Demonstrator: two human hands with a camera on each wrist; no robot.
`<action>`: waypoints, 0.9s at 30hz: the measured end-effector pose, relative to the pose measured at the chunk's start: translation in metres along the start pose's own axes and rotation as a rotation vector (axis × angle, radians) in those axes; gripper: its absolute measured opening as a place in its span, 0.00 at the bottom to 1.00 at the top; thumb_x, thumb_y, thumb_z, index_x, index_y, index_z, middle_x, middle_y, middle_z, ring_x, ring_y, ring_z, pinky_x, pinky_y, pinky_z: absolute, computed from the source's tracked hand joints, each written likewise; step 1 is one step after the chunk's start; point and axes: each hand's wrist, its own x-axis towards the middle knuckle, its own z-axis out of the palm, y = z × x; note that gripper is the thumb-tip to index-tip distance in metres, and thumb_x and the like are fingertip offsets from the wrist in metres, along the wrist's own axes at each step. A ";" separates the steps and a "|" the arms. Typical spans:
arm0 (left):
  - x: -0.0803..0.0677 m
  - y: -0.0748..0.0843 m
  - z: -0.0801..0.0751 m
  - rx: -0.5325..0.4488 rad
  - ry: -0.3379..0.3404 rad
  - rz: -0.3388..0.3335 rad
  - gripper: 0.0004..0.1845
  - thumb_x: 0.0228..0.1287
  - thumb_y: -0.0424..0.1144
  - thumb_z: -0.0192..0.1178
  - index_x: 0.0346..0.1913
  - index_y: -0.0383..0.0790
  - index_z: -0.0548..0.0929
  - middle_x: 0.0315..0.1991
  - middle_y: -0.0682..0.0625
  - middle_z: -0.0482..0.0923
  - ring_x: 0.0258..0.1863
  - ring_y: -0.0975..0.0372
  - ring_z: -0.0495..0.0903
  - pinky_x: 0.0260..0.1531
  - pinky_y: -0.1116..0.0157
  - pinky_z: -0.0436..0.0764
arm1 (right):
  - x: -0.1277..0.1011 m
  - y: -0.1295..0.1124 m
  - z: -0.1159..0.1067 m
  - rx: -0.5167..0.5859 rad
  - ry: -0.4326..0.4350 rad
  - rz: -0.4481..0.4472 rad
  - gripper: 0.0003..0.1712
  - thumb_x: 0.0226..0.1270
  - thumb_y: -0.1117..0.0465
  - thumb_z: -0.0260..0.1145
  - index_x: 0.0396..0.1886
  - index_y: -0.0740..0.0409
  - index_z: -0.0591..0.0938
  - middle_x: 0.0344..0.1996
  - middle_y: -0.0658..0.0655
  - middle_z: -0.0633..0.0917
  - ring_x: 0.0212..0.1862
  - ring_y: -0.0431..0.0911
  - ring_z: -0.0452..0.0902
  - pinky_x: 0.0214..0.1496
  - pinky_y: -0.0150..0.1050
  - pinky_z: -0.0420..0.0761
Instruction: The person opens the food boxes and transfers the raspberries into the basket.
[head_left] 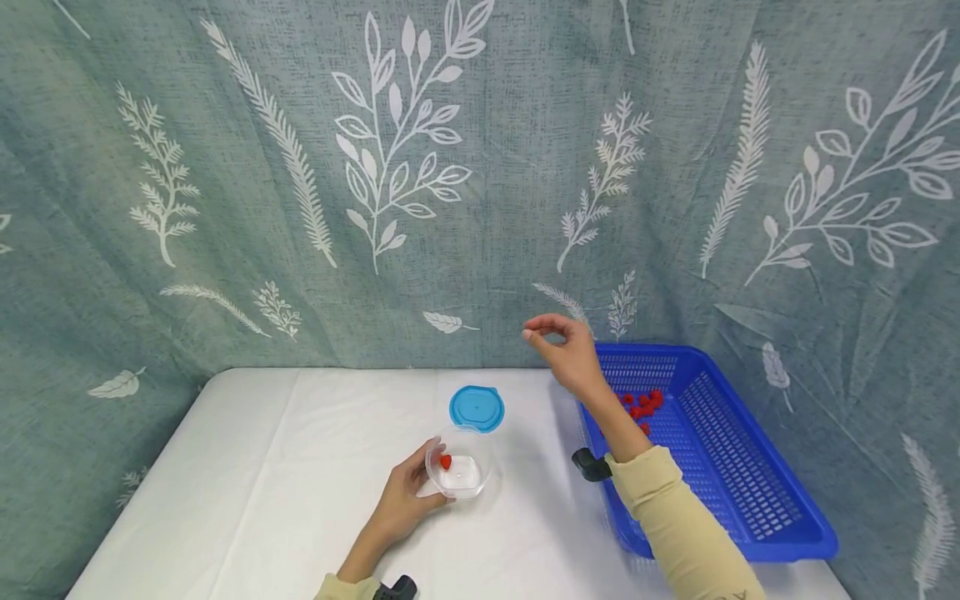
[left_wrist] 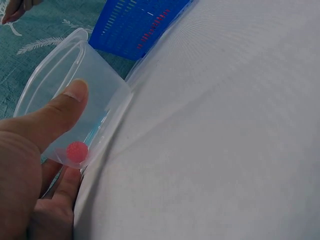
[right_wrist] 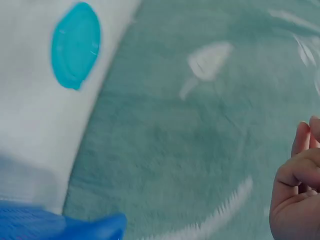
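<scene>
My left hand grips a clear plastic tub, tipped on its side on the white table, thumb pressed on its wall. One red berry lies inside the tub, low by my thumb and fingers in the left wrist view. My right hand hovers in the air above the near-left corner of the blue basket, fingers loosely bent, nothing seen in them. In the right wrist view only its curled fingers show at the edge.
A round blue lid lies flat on the table just beyond the tub. Several red berries sit in the basket's far left part. A leaf-patterned curtain hangs right behind the table.
</scene>
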 end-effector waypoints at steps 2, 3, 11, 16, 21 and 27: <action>0.000 0.000 0.000 0.007 0.002 0.002 0.50 0.50 0.26 0.76 0.77 0.32 0.62 0.72 0.33 0.68 0.75 0.44 0.63 0.72 0.60 0.66 | -0.001 0.003 0.013 -0.002 -0.071 -0.020 0.11 0.72 0.61 0.67 0.48 0.62 0.85 0.42 0.61 0.84 0.28 0.37 0.75 0.22 0.31 0.72; 0.001 0.001 0.000 0.010 0.003 0.000 0.51 0.50 0.26 0.76 0.77 0.33 0.62 0.72 0.33 0.68 0.75 0.44 0.63 0.73 0.60 0.66 | -0.001 0.006 0.020 -0.007 -0.108 -0.032 0.10 0.72 0.62 0.68 0.47 0.61 0.86 0.41 0.60 0.85 0.28 0.37 0.76 0.23 0.31 0.74; 0.001 0.001 -0.001 0.031 -0.013 0.051 0.49 0.52 0.30 0.77 0.77 0.32 0.62 0.72 0.32 0.68 0.74 0.42 0.64 0.72 0.58 0.68 | -0.003 0.030 0.060 -0.077 -0.542 -0.193 0.06 0.66 0.64 0.73 0.41 0.56 0.89 0.38 0.55 0.89 0.19 0.38 0.63 0.21 0.29 0.70; 0.000 0.001 -0.002 0.015 -0.038 0.069 0.50 0.54 0.31 0.76 0.77 0.31 0.60 0.73 0.31 0.65 0.75 0.41 0.63 0.72 0.58 0.67 | -0.004 0.042 0.080 -0.140 -0.727 -0.247 0.02 0.61 0.66 0.76 0.34 0.57 0.90 0.33 0.47 0.89 0.18 0.35 0.60 0.21 0.28 0.68; 0.001 0.001 -0.002 0.018 -0.041 0.066 0.50 0.54 0.31 0.76 0.77 0.31 0.60 0.74 0.33 0.65 0.74 0.42 0.64 0.72 0.59 0.68 | -0.006 0.054 0.095 -0.268 -0.821 -0.260 0.04 0.57 0.63 0.80 0.32 0.54 0.91 0.30 0.44 0.88 0.22 0.42 0.69 0.23 0.27 0.70; 0.001 0.000 -0.004 0.021 -0.038 0.056 0.50 0.55 0.31 0.76 0.78 0.32 0.59 0.74 0.33 0.64 0.74 0.42 0.64 0.71 0.61 0.70 | -0.006 0.066 0.105 -0.430 -0.886 -0.315 0.09 0.54 0.57 0.82 0.34 0.50 0.92 0.32 0.46 0.90 0.34 0.48 0.77 0.33 0.27 0.77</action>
